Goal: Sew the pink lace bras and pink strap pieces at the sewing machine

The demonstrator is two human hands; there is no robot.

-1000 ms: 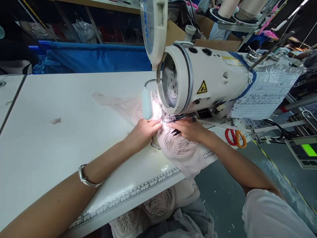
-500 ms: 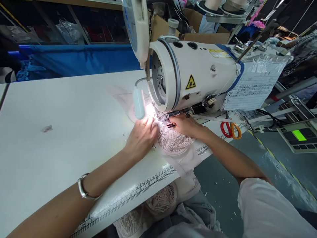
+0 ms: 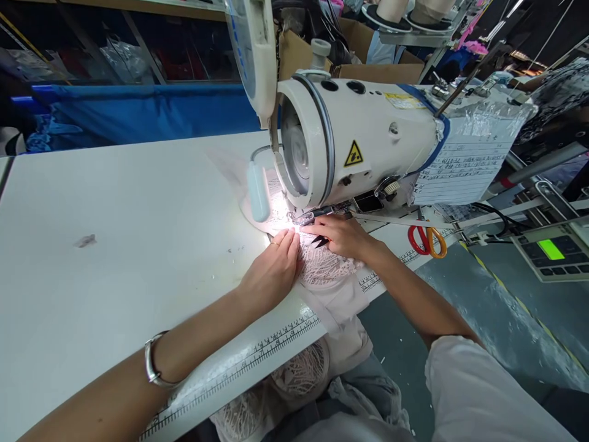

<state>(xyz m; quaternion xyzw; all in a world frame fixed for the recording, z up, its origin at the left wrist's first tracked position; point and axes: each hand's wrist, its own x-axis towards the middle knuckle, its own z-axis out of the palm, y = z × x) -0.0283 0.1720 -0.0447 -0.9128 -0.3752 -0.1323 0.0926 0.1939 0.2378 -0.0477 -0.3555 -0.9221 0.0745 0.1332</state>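
Under the foot of the white sewing machine (image 3: 375,132) lies a pale pink lace piece with rounded, cup-like parts, apparently a bra (image 3: 322,267). My left hand (image 3: 273,267) rests on its left edge, fingers stretched out together and tips close to the lit needle area. Across from it, my right hand (image 3: 345,236) keeps a small pair of thread snips (image 3: 321,241) tucked in its grip, dark blades pointing left, while its index finger reaches along the lace toward the foot. The needle itself is lost in glare.
A pale blue lamp (image 3: 259,191) hangs left of the needle. Red-and-orange-handled scissors (image 3: 427,239) are at the table's right edge. A printed ruler (image 3: 257,356) runs along the front edge. More lace cups (image 3: 301,368) lie over my lap. A control box (image 3: 550,248) stands right.
The lace has fed farther back past the foot. My left hand has flattened and shifted slightly right. Parts inside the machine's open end are now blurred by motion.
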